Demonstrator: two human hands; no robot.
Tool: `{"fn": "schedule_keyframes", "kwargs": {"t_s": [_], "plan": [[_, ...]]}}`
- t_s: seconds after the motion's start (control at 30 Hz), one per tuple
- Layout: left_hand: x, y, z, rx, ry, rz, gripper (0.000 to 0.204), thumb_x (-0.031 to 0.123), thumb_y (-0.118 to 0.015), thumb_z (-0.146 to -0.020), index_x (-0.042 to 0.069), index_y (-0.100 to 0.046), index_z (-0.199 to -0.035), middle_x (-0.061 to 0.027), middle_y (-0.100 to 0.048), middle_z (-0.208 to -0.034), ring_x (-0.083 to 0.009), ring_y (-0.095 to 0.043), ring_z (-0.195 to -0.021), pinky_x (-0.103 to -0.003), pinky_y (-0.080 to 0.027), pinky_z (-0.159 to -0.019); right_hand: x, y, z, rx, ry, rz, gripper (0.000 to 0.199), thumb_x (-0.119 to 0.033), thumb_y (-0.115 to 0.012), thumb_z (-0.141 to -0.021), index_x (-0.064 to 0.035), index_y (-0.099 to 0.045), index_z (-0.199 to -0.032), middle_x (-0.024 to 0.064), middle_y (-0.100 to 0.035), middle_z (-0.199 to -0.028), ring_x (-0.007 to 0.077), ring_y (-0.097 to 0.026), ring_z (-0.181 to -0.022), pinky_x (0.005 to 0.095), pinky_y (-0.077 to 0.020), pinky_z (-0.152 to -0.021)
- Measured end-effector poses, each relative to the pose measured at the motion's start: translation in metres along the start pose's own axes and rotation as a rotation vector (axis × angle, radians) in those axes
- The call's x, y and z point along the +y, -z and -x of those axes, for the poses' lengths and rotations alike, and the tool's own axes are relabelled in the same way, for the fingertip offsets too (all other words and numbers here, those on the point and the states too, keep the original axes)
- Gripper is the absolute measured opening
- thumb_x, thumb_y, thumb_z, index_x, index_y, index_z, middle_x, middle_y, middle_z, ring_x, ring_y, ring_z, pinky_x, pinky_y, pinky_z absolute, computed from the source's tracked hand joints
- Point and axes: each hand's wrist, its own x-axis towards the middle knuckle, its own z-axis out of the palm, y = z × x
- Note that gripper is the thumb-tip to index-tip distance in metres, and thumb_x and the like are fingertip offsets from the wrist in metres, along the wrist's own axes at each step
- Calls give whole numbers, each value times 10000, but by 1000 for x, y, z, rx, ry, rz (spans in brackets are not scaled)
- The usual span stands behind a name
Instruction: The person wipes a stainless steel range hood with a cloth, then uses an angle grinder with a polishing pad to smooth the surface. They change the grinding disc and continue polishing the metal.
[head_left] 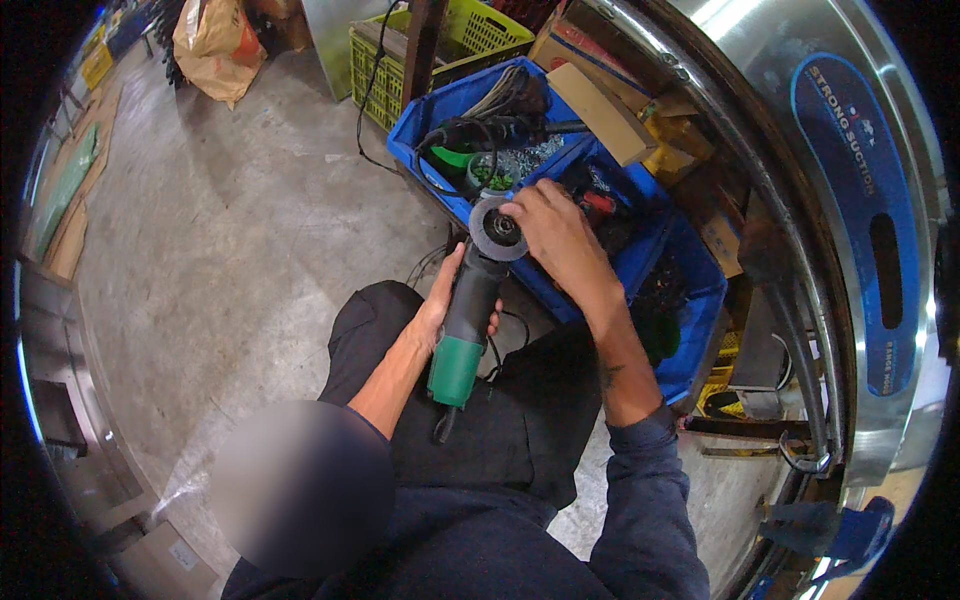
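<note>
A green and black angle grinder (468, 320) is held over my lap, its disc end pointing away from me. My left hand (441, 289) wraps round the black body from beneath, with the thumb along the left side and fingertips showing at the right. A grey grinding disc (484, 236) sits on the grinder's head, its dark hub facing up. My right hand (552, 228) is closed at the disc's right side, thumb and fingers gripping near its rim and hub. The undersides of those fingers are partly hidden.
Blue bins (450, 200) with tools, cables and small metal parts stand just beyond my hands. Behind them are a yellow-green crate (375, 85) and cardboard boxes (600, 112). A shiny metal panel (915, 300) rises at the right. A paper sack (218, 50) lies far left on concrete floor (230, 230).
</note>
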Motion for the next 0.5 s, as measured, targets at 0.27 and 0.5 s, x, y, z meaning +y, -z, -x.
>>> {"fn": "schedule_keyframes", "kwargs": {"t_s": [0.27,0.5], "plan": [[1,-8,5,-3,-14,-25,794,783,-422,-969,32,-612,-1138,-164,-664,-807,-285,-677,-620,-422,-598,-575,0,2,-1,21,32,209,141,-133,-653,-972,-42,-696,-1071,172,-613,-1004,397,-588,-1011,492,-483,-901],[1,-2,2,5,-14,-22,787,780,-419,-972,38,-615,-1148,-167,-669,-812,-285,-679,-620,-424,-600,-579,1,5,-2,-60,9,100,187,-218,-657,-981,-53,-698,-1060,161,-618,-1005,378,-590,-1032,478,-497,-896]]}}
